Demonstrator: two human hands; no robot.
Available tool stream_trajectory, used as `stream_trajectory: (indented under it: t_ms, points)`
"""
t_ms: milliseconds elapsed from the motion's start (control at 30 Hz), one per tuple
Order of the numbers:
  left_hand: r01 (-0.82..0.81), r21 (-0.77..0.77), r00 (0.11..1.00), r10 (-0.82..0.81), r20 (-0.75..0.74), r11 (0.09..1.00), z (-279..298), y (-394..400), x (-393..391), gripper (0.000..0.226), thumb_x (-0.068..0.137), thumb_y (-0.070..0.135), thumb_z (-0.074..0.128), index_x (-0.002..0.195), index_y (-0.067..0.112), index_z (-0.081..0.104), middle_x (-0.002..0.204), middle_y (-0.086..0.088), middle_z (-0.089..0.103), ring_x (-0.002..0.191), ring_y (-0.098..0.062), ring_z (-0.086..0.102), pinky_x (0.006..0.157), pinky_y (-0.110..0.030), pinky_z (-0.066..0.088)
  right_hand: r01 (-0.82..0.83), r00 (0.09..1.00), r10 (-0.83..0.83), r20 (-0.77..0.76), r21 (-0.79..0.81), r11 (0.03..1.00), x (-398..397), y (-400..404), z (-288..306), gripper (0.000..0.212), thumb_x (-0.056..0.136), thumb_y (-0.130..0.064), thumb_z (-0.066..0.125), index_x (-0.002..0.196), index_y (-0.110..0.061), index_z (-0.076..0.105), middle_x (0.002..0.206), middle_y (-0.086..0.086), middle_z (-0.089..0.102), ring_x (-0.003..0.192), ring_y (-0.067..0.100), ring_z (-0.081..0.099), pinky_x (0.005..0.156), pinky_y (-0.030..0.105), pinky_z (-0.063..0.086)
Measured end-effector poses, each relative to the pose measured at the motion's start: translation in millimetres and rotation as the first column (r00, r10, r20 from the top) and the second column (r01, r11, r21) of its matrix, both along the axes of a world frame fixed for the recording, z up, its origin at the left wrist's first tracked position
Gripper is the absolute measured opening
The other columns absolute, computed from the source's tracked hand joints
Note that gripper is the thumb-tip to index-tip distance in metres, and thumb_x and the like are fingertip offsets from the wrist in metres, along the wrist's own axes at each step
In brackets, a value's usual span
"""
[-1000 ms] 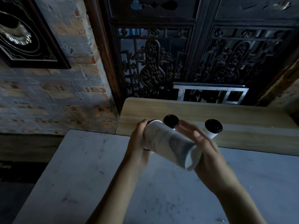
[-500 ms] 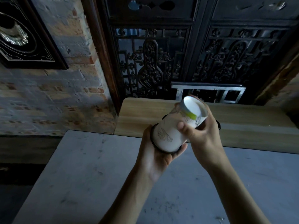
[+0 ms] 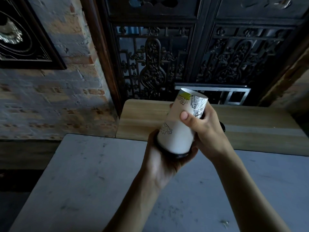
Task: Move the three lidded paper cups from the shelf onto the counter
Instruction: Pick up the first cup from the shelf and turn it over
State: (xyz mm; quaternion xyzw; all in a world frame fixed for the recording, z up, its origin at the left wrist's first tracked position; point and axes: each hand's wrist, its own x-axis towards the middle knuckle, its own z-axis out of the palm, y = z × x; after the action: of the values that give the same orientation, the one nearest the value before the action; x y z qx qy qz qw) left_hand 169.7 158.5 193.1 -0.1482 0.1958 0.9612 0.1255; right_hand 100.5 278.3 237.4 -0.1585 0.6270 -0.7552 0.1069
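One cup [image 3: 178, 129] now flipped lid-down | both hands' fingers [image 3: 187, 118] wrapped round it | above tabletop [image 3: 83, 181], shelf [image 3: 250, 121] at 12 | two unmoved

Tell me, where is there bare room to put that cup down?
The grey counter is bare left of the forearms, out to its left edge, and also to their right, below the wooden shelf. The shelf's left end is bare too. It is crowded mid-frame, where the left hand and right hand hold the upside-down cup.
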Motion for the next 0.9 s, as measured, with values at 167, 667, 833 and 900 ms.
stream_trajectory:
  t_ms: [167,667,833,900]
  points:
    - [-0.062,-0.180,0.998,0.057,-0.029,0.982,3,4,4,0.058,0.101,0.051,0.037,0.128,0.008,0.066,0.123,-0.022,0.072,0.110,-0.037,0.067,0.091,-0.050,0.060,0.101,0.995,-0.102,-0.007,-0.055,0.993,1,-4,-4,0.072,0.079,-0.036,0.081,0.129,0.007,0.051,0.105,0.023,0.067,0.101,0.040,0.070,0.088,0.056,0.059]
    - [0.046,-0.242,0.998,-0.037,0.044,0.969,6,-5,3,0.068,0.100,0.058,0.039,0.120,0.002,0.071,0.109,-0.025,0.073,0.091,-0.039,0.069,0.062,-0.036,0.064,0.029,0.999,-0.025,0.048,-0.089,0.996,4,-2,3,0.081,0.073,-0.046,0.090,0.126,0.005,0.055,0.106,0.018,0.071,0.100,0.035,0.070,0.091,0.054,0.057]
    - [-0.105,-0.440,0.994,0.112,-0.010,0.892,10,4,1,0.061,0.103,0.055,0.033,0.129,0.010,0.064,0.119,-0.022,0.074,0.099,-0.032,0.073,0.073,-0.043,0.063,0.150,0.988,-0.142,0.065,-0.131,0.980,3,-8,0,0.067,0.081,-0.034,0.079,0.126,0.006,0.050,0.102,0.018,0.065,0.094,0.034,0.066,0.083,0.056,0.055]
    - [-0.131,-0.468,0.988,0.152,0.007,0.874,12,6,0,0.058,0.103,0.054,0.036,0.128,0.010,0.064,0.120,-0.023,0.073,0.101,-0.033,0.073,0.073,-0.043,0.063,0.182,0.983,-0.176,0.061,-0.128,0.975,5,-12,-1,0.068,0.081,-0.035,0.081,0.126,0.004,0.050,0.105,0.017,0.065,0.098,0.031,0.067,0.091,0.057,0.056]
